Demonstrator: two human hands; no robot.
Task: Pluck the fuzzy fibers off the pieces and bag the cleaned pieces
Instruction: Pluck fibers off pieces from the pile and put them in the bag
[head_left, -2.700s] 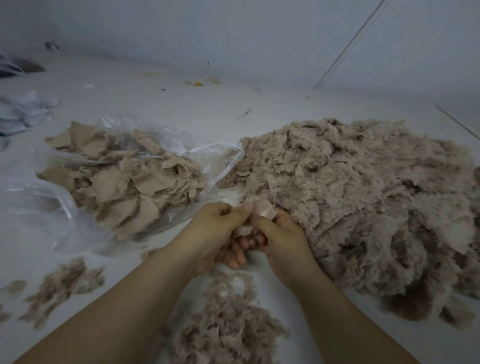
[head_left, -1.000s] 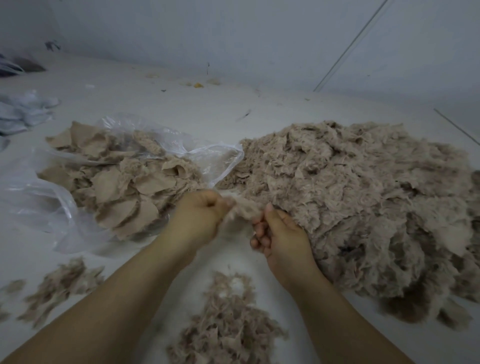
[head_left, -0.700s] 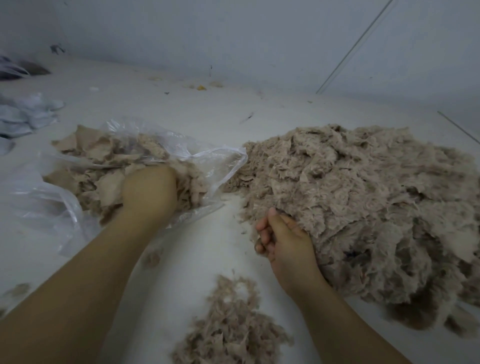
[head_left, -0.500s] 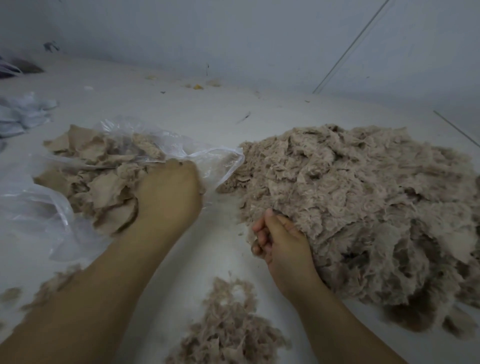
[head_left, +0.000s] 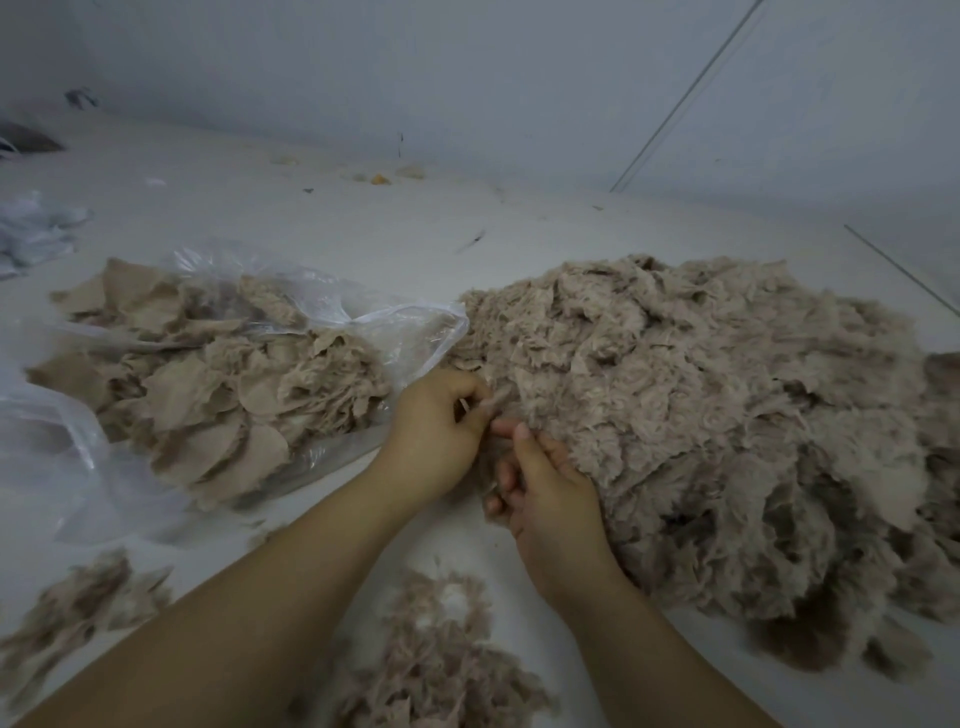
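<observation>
Beside the bag's (head_left: 415, 332) mouth, my left hand (head_left: 436, 436) pinched a fuzzy piece (head_left: 493, 402) off the right-hand heap (head_left: 701, 415); my right hand (head_left: 545, 483) waited loosely curled, empty, ready to pluck.

My left hand (head_left: 441, 431) pinches a fuzzy piece (head_left: 493, 402) at the edge of the big pile (head_left: 727, 415). My right hand (head_left: 545, 483) rests beside it. A clear bag (head_left: 415, 332) of cleaned pieces lies left.
</observation>
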